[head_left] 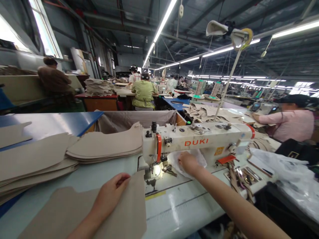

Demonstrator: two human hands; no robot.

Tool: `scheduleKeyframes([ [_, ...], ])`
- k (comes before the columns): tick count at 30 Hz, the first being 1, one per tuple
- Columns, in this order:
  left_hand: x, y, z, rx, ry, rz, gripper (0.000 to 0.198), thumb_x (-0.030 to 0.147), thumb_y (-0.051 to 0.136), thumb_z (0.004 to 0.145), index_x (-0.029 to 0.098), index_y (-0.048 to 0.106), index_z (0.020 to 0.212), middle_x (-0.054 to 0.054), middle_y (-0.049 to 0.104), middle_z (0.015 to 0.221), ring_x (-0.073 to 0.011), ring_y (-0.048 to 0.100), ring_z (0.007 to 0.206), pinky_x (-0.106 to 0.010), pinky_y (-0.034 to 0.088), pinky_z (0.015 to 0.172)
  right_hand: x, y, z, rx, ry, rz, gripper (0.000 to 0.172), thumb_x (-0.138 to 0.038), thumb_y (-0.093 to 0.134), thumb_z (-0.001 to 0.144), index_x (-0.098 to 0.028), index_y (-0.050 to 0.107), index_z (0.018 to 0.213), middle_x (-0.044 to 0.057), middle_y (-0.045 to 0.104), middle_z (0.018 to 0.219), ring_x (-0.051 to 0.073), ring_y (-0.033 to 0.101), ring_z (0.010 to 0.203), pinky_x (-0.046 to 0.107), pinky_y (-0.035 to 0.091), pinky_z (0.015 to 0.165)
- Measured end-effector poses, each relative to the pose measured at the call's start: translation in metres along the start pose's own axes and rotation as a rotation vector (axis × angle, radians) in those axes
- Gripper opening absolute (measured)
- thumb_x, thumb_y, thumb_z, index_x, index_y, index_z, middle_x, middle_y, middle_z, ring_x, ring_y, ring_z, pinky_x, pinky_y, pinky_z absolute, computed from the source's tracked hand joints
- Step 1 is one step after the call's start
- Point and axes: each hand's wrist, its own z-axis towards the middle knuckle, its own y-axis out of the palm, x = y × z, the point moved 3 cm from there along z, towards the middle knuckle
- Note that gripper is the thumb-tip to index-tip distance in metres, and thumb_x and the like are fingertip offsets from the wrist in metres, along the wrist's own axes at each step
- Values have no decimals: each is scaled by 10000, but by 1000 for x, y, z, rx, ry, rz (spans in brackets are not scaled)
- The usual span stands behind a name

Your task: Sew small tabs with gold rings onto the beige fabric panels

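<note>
My left hand [113, 191] lies on a flat beige fabric piece [132, 212] on the sewing table, its fingers curled together at the piece's upper edge. To its right stands a white DUKI sewing machine [174, 139], its lamp lighting the needle plate [156, 170]. My right hand [188, 163] reaches under the machine's arm with fingers closed, against a crumpled thin white sheet or bag [200, 157]. What those fingers hold is hidden. The fabric's right edge lies just left of the needle area, short of the needle.
Stacks of cut beige pieces [32, 156] lie at the left. A small tray of metal tools [246, 176] and clear plastic wrap [291, 176] are at the right. A thread stand [228, 79] rises behind the machine. Several people sit at other tables, one in pink [294, 121] at the right.
</note>
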Motion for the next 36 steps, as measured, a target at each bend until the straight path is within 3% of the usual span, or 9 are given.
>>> scheduleKeyframes([
  [9,0,0,0,10,-7,29,262,442,508,684,234,658,740,3,710,717,-217,653,709,-278,499,671,-1,6,5,-36,-3,-37,188,-283,559,889,-131,604,990,68,616,1039,184,598,940,390,489,838],
  [12,-1,0,0,-7,-17,-4,281,450,521,676,227,674,753,-8,720,751,-225,658,742,-288,503,703,0,2,3,0,-10,-7,114,-185,549,881,-121,643,874,72,655,944,186,611,895,348,482,814],
  [15,-1,-2,0,-3,-34,-19,296,452,544,654,221,695,761,-17,729,790,-239,658,782,-307,502,751,1,-6,-3,61,-14,58,184,-39,525,811,-109,678,737,100,690,833,212,626,846,302,463,776],
  [18,0,-2,0,-10,-35,-29,294,454,559,645,226,707,758,-14,731,793,-243,656,787,-319,499,778,-5,-17,-19,123,-34,136,217,-22,516,782,-134,697,823,86,698,894,195,625,861,265,458,776],
  [21,2,0,-3,-36,-12,-56,273,445,571,650,231,710,747,-7,730,785,-239,655,781,-322,500,775,-28,-22,-45,170,-127,289,230,-40,525,778,-164,694,874,58,693,937,160,623,879,233,458,793],
  [25,7,10,-11,-105,18,-132,250,406,574,663,217,710,751,-13,724,772,-229,648,770,-320,500,753,-75,-6,-73,209,-295,740,240,-75,507,778,-197,703,842,31,704,826,159,639,780,247,481,715],
  [30,6,18,-18,-204,-10,-258,225,351,591,665,183,703,764,-28,710,745,-208,635,728,-300,494,705,-117,33,-67,102,-235,980,231,-98,516,745,-192,681,877,25,701,788,156,632,695,247,486,645],
  [32,4,18,-18,-219,-12,-280,216,336,593,666,175,698,764,-27,705,743,-203,628,730,-292,487,700,-122,42,-61,99,-222,1040,236,-91,511,729,-184,646,900,10,682,741,147,616,654,234,473,603],
  [36,4,16,-18,-225,-6,-274,187,313,589,663,177,688,745,-18,693,727,-196,617,726,-286,478,700,-122,45,-57,121,-223,1025,129,-122,503,739,-187,612,763,-4,646,677,136,583,623,225,449,581],
])
